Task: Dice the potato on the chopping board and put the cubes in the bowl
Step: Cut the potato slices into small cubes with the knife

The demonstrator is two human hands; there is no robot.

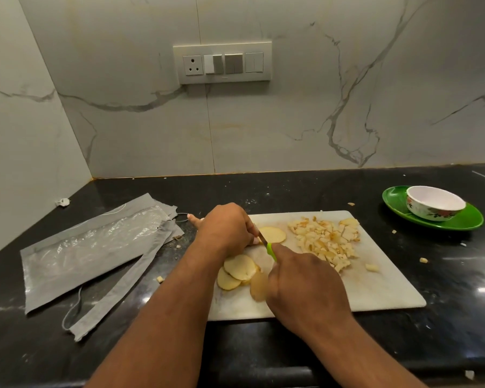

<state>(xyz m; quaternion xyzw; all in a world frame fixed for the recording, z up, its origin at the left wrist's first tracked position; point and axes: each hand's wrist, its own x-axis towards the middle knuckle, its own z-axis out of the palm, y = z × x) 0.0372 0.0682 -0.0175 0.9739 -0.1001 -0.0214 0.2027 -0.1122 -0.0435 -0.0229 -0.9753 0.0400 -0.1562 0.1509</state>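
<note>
**Potato partly diced, bowl holds nothing visible**

I observe the right hand (305, 287) with its grip curled round the green handle of a knife (266, 243), the blade angled toward a potato slice (273, 234). The left hand (226, 229) lies just left of that grip, fingers curled down at the slice; I cannot tell whether they pinch it. Further slices (237, 271) are stacked directly below the left grip. A heap of cubes (325, 240) sits right of the knife on the chopping board (375, 287). The bowl (434, 203) stands well right of both grips, on a green plate (459, 219) on the tabletop (459, 317).
</note>
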